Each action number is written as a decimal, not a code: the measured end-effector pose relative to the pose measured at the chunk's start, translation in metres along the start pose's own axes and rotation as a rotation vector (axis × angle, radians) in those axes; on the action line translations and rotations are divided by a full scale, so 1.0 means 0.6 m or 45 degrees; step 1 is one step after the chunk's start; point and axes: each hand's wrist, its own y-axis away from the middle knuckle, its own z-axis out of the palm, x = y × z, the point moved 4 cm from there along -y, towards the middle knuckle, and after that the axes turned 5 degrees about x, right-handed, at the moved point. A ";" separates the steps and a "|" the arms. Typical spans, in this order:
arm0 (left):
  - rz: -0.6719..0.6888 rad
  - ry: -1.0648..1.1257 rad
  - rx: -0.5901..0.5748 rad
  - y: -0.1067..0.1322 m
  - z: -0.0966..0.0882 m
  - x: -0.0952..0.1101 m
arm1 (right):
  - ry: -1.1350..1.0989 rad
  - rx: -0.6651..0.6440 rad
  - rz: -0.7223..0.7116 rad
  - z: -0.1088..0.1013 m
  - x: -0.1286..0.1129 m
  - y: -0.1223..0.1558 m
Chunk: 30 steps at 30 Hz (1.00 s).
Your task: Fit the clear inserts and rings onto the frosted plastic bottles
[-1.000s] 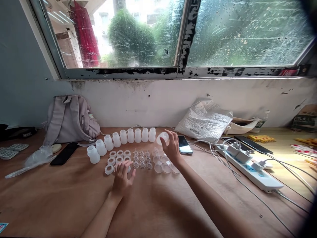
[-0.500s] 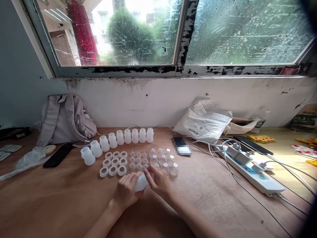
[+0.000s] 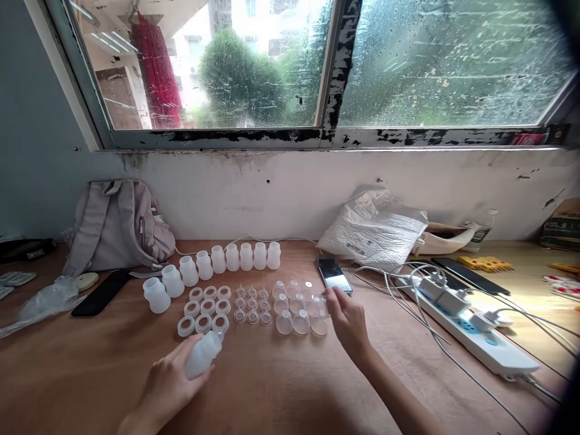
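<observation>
My left hand point(image 3: 170, 377) is wrapped round a white translucent baby bottle point(image 3: 202, 357), tilted with its narrow clear tip toward the upper right. My right hand point(image 3: 348, 320) pinches a clear dome cap point(image 3: 321, 306) at the right side of a group of similar clear caps point(image 3: 301, 324). Left of those caps lie several small clear nipples point(image 3: 252, 305) in rows. Further left are several white screw rings point(image 3: 207, 307), also in rows. Behind them a curved line of open white bottle bodies point(image 3: 204, 264) stands upright.
On the right, a white power strip point(image 3: 471, 329) trails loose cables. A phone point(image 3: 335, 277) lies in front of a silver bubble mailer point(image 3: 376, 232). A grey backpack point(image 3: 113, 223), a black phone point(image 3: 100, 294) and a plastic bag point(image 3: 54, 298) are on the left.
My hands have moved apart. My left hand has carried the bottle left and down; my right hand has left the bottle, moved right and taken hold of a clear cap.
</observation>
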 end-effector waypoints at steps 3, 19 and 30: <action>-0.094 0.002 0.001 0.003 -0.016 -0.023 | 0.076 -0.234 -0.083 0.015 0.006 0.027; 0.080 0.211 -0.001 -0.023 0.040 0.116 | -0.075 -0.460 -0.125 0.068 -0.067 0.104; -0.154 0.880 -0.387 -0.001 0.027 0.193 | -0.461 -0.472 0.147 0.083 -0.135 0.112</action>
